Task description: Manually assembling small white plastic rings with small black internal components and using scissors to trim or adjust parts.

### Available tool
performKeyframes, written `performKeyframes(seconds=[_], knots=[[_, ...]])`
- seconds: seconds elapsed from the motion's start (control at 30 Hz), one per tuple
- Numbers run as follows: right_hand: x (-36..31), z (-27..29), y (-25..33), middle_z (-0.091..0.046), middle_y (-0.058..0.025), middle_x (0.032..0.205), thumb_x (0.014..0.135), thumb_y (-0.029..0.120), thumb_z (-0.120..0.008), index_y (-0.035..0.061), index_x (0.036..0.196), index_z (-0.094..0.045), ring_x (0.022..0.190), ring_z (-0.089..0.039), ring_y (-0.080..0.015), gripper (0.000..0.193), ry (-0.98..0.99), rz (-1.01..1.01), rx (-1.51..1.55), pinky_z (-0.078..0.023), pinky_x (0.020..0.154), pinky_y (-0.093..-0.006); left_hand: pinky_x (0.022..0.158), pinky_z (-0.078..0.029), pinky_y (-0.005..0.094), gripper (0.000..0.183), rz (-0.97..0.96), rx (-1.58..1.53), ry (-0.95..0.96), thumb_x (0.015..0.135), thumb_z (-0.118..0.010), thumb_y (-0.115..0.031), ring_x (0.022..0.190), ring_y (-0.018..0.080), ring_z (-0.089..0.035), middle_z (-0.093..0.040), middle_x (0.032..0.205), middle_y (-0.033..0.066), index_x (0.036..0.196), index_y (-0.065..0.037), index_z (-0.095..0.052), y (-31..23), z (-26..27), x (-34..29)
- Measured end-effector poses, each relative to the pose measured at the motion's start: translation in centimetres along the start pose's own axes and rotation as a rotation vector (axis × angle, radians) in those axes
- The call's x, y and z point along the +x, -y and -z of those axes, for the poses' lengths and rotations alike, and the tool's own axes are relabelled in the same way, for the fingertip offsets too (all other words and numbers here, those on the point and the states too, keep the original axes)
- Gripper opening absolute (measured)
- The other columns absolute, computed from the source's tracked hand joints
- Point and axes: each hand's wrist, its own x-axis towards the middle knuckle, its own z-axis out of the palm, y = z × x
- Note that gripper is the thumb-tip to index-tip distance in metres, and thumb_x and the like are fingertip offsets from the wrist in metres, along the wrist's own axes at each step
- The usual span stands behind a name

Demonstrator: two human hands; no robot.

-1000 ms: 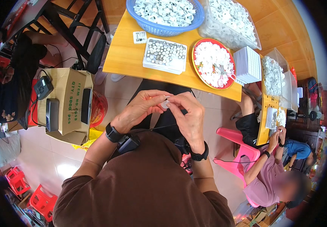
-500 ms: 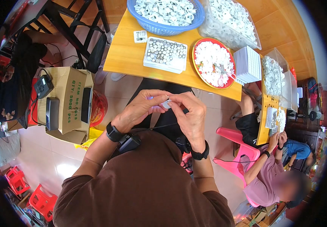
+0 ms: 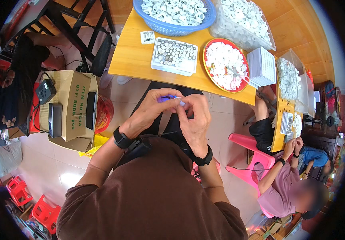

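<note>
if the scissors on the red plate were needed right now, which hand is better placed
Probably the right hand: it is nearer the red plate and scissors, with the left hand farther across. Both are at a small pale piece, so neither looks free.

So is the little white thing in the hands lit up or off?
Lit, it looks like: a blue-violet glow shows on the left hand beside the white thing. Its exact source is hidden.
</note>
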Motion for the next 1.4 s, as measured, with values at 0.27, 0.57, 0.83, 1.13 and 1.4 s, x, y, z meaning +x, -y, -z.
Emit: performKeyframes(seconds=[0.27, 0.57, 0.83, 1.13, 1.4], knots=[[-0.7, 0.5, -1.0, -0.056, -0.0017, 0.085, 0.079, -0.004, -0.063, -0.0003, 0.092, -0.057, 0.07, -0.054, -0.0045, 0.015, 0.04, -0.452, 0.468, -0.045, 0.059, -0.0164, 0.075, -0.054, 0.0251, 0.015, -0.037, 0.011, -0.068, 0.087, -0.059, -0.009, 0.091, 0.0131, -0.059, -0.059, 0.1, 0.0062, 0.1, -0.001, -0.063, -0.3, -0.9, 0.0], [-0.4, 0.0, -0.6, -0.058, 0.0009, 0.076, 0.081, -0.005, -0.059, 0.0011, 0.087, -0.056, 0.069, -0.053, -0.0019, 0.009, 0.007, -0.557, 0.616, -0.042, 0.057, -0.015, 0.069, -0.055, 0.0226, 0.012, -0.194, 0.251, -0.139, 0.086, -0.059, -0.003, 0.084, 0.013, -0.06, -0.048, 0.094, 0.0036, 0.096, 0.002, -0.063, 0.6, -1.4, 0.0], [-1.3, -1.1, -2.1, -0.058, 0.0012, 0.072, 0.081, -0.006, -0.058, 0.0016, 0.083, -0.055, 0.062, -0.053, -0.0025, 0.009, -0.039, -0.505, 0.621, -0.041, 0.054, -0.0146, 0.069, -0.055, 0.0222, 0.011, -0.246, 0.298, -0.173, 0.086, -0.058, -0.001, 0.08, 0.0114, -0.06, -0.047, 0.09, 0.0029, 0.095, 0.001, -0.064, 1.0, -1.4, -0.1], [-0.7, -0.3, -1.3, -0.063, -0.0053, 0.077, 0.084, -0.004, -0.058, -0.0008, 0.091, -0.054, 0.068, -0.063, -0.0097, 0.009, -0.036, -0.585, 0.749, -0.053, 0.061, -0.0214, 0.075, -0.055, 0.0268, 0.017, -0.12, 0.105, -0.041, 0.087, -0.053, 0.0, 0.087, 0.0143, -0.061, -0.057, 0.097, 0.0068, 0.101, 0.003, -0.062, 0.1, 0.1, 0.2], [-1.0, -1.2, -0.8, -0.062, -0.0045, 0.077, 0.083, -0.005, -0.058, -0.0014, 0.093, -0.055, 0.069, -0.063, -0.0087, 0.011, -0.069, -0.5, 0.666, -0.051, 0.061, -0.0196, 0.073, -0.051, 0.0248, 0.015, -0.078, -0.05, -0.081, 0.084, -0.055, -0.002, 0.087, 0.0121, -0.06, -0.062, 0.094, 0.0051, 0.098, -0.001, -0.063, 0.3, 0.0, -0.1]])
